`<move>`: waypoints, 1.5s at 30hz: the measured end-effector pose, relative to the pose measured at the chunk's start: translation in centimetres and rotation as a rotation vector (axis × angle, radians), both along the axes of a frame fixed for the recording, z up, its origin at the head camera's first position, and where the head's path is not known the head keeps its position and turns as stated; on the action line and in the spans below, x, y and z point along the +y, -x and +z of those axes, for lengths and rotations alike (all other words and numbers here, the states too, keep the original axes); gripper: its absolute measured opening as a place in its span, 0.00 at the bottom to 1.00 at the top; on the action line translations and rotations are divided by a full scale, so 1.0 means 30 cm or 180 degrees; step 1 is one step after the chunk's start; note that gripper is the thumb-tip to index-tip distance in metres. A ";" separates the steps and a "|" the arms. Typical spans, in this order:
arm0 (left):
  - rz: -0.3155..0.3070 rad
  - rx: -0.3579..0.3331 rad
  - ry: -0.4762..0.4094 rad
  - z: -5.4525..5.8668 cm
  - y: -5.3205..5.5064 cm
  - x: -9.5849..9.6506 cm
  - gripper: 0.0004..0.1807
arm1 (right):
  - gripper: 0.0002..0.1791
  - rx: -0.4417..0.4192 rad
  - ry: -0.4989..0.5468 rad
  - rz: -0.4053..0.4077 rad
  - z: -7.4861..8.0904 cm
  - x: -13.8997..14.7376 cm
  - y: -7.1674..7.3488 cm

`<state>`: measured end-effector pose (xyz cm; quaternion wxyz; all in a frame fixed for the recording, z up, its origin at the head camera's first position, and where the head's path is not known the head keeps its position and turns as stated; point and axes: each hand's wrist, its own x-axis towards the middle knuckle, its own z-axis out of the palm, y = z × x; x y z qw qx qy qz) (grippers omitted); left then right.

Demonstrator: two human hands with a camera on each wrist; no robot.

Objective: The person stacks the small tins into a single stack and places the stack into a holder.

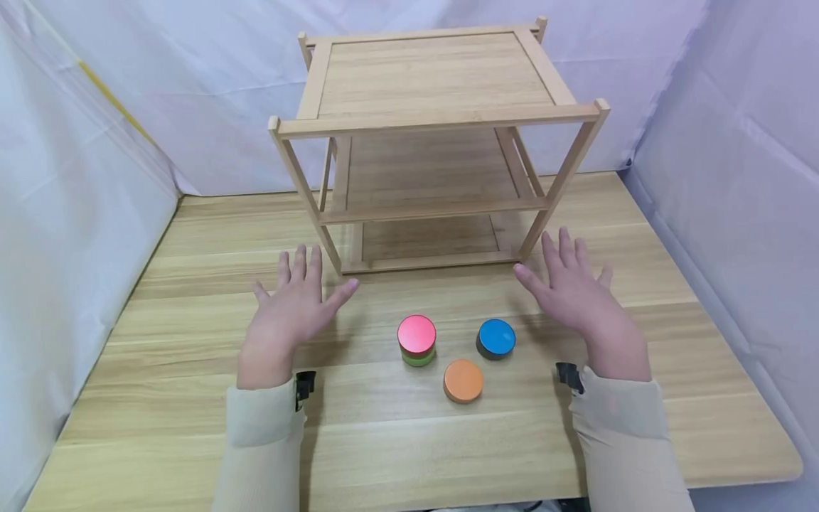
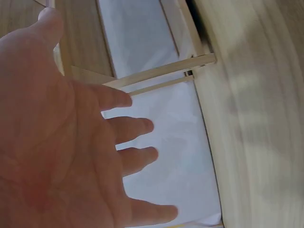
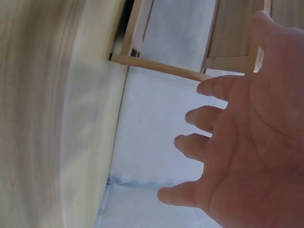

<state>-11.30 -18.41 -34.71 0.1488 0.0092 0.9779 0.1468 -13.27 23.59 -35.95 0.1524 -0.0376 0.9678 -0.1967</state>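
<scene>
My left hand [image 1: 289,311] is held over the table with its fingers spread and nothing in it. On the other side my right hand [image 1: 579,299] hovers with spread fingers, also holding nothing. Between them sit several small round discs. A pink disc [image 1: 416,334] is on top of a green disc [image 1: 419,359], which shows only at its lower edge. To their right lies a blue disc [image 1: 496,337], the one nearest my right hand. An orange disc [image 1: 463,380] lies closest to the table's front edge. Both wrist views show a bare palm with extended fingers.
A three-tier wooden shelf [image 1: 441,122] stands behind the discs, its front legs just beyond my fingertips. White cloth [image 1: 211,92] hangs behind and along both sides of the wooden table [image 1: 377,455]. A black clip-like piece [image 1: 305,385] sits at my left cuff.
</scene>
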 end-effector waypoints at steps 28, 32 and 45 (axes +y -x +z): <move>-0.1094 0.0159 -0.0916 0.037 -0.078 0.067 0.45 | 0.57 -0.0102 0.0221 0.0980 0.071 -0.039 -0.068; -0.1172 0.0140 -0.0949 0.010 -0.100 0.064 0.45 | 0.57 -0.0055 0.0270 0.1131 0.050 -0.038 -0.076; -0.1054 -0.0010 -0.0941 -0.013 -0.135 0.092 0.49 | 0.53 0.0176 0.0077 0.1426 -0.027 -0.025 -0.127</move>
